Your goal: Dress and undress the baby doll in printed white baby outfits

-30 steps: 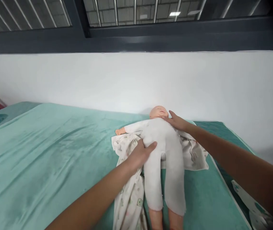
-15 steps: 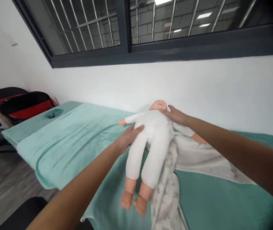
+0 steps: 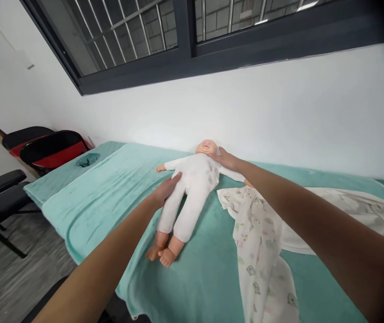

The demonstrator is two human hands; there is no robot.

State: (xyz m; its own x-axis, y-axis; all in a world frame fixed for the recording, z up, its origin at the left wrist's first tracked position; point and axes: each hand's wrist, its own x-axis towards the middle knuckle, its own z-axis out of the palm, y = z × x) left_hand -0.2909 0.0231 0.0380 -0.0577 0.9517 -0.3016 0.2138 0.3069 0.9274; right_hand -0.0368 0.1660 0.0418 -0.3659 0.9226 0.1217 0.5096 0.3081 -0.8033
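1 white-suited doll [image 3: 195,172] lies on 1 teal-covered bed [image 3: 104,197]. At the doll's 9 o'clock, the left hand [image 3: 168,187] clasps its hip; at 2 o'clock, the right hand [image 3: 227,159] meets its neck, but I cannot tell whether it grips. 1 printed cloth [image 3: 259,242] lies at 4 o'clock, 2 red-and-black chairs [image 3: 60,155] near 9.

From the person's head, the one camera faces forward and down, close over the green-covered bed [image 3: 208,278], with wall [image 3: 313,112] and window [image 3: 185,27] beyond.
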